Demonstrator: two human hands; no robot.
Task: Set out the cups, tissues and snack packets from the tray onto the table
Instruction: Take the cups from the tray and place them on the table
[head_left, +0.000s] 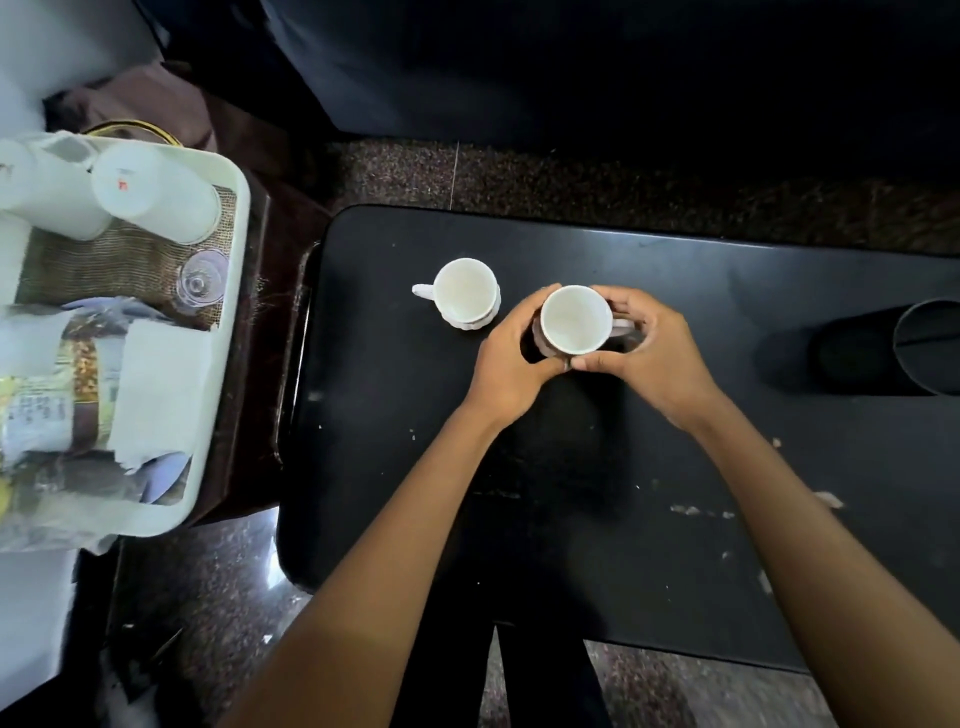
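The left edge of the frame cuts off part of my white tray (236, 244), so I can't see all it carries. What shows there: two white paper cups (156, 192) lying on their sides at upper left, a small clear glass (200, 283) near the tray's right wall, folded tissues (161, 384) and snack packets (57, 395) (their print is too blurred to read). A black cylinder (883, 348) lies on its side at the right edge, partly out of frame.

At the centre of the frame, on the black worktop (571, 519), both my hands wrap around one cup (575, 319), white inside with a dark outer wall. My left hand (511, 371) curls against its left side and my right hand (652, 358) covers the handle side, thumbs meeting in front. Whether its base touches the worktop is hidden by my fingers. A second white cup (464, 293) stands just to the upper left, handle pointing left, untouched.
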